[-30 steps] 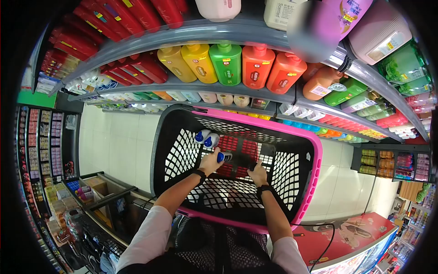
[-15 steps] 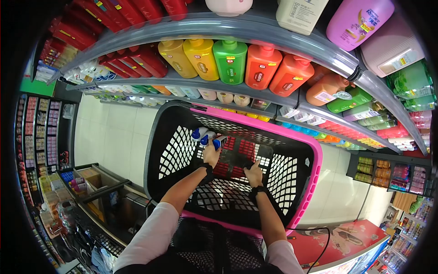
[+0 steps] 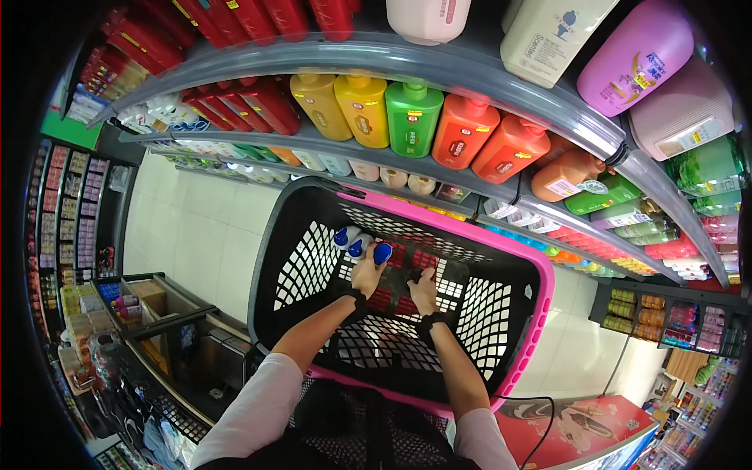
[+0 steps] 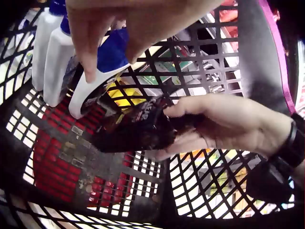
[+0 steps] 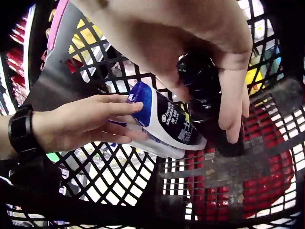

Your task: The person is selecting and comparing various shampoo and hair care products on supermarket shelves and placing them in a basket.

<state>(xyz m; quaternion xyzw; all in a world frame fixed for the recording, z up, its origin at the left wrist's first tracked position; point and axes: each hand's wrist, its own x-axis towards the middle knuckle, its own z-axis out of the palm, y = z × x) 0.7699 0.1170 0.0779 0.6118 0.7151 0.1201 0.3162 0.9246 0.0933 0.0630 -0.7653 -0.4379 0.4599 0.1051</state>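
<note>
Inside the basket (image 3: pixel 544 274), my left hand (image 3: pixel 365 278) holds a shampoo bottle (image 5: pixel 176 121) by its blue cap. The bottle is white with a black label and stands tilted near the basket floor. Beside it are two similar white bottles with blue caps (image 3: pixel 342 237), close together at the left end. My right hand (image 3: pixel 424 294) grips a black bottle (image 4: pixel 138 126) around its top, low in the basket and to the right of the shampoo. In the right wrist view, the right hand's fingers wrap both sides of the black bottle's neck.
The basket has black mesh walls and a pink rim. Just beyond it rise curved shelves (image 3: pixel 313 55) with rows of pump bottles, including a green bottle (image 3: pixel 413 117). A wooden-edged bin (image 3: pixel 188 329) stands at the left, and a red chest (image 3: pixel 580 419) at the right.
My left hand has carried its shampoo bottle leftward to the other two, and the bottle has turned so its cap faces up. The right hand has shifted slightly left with the black bottle.
</note>
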